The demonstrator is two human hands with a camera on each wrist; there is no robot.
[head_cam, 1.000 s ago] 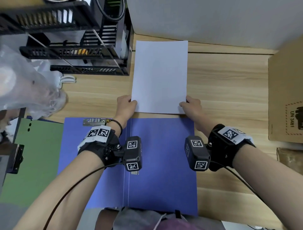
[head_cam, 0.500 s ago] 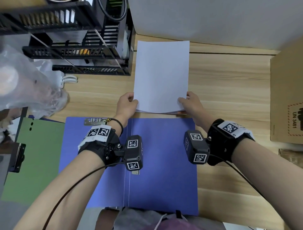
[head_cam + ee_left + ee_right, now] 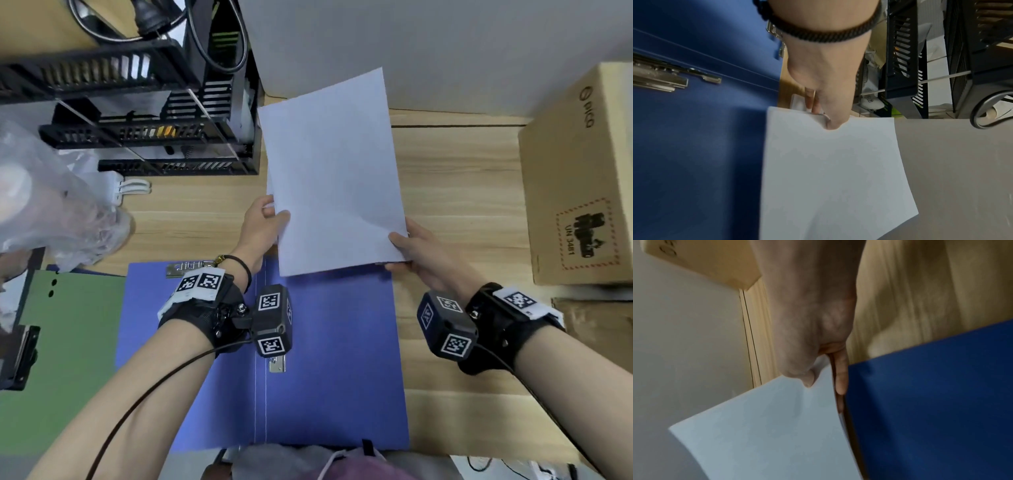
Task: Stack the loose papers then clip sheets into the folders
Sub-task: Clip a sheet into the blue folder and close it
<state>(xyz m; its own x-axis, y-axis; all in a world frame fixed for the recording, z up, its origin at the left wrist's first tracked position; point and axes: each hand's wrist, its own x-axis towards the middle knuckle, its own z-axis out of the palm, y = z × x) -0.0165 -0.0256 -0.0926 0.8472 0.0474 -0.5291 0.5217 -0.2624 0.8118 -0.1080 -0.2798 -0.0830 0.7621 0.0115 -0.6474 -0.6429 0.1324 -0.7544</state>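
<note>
Wide wooden desk (image 3: pixel 462 192), pale grain running side to side, and flat on it lies the open blue folder (image 3: pixel 335 370), smooth matte card with a metal clip (image 3: pixel 659 79) by its spine fold. Beside it a green folder (image 3: pixel 68 359), also flat. At the right edge, a plain brown cardboard box (image 3: pixel 579 178); at the far left, a black slotted plastic tray rack (image 3: pixel 144 137) and a crinkled clear plastic bag (image 3: pixel 51 212).

Now the papers (image 3: pixel 334 178): a thin white rectangular stack, lifted off the desk and tilted, its near edge hanging over the blue folder's far edge. Both forearms reach forward, wrists level. The left hand (image 3: pixel 262 222) pinches the stack's near left side, thumb on top, fingers underneath. The right hand (image 3: pixel 416 253) grips the near right corner, thumb pressed on top, fingers (image 3: pixel 840 378) stretched along beneath the sheet.
</note>
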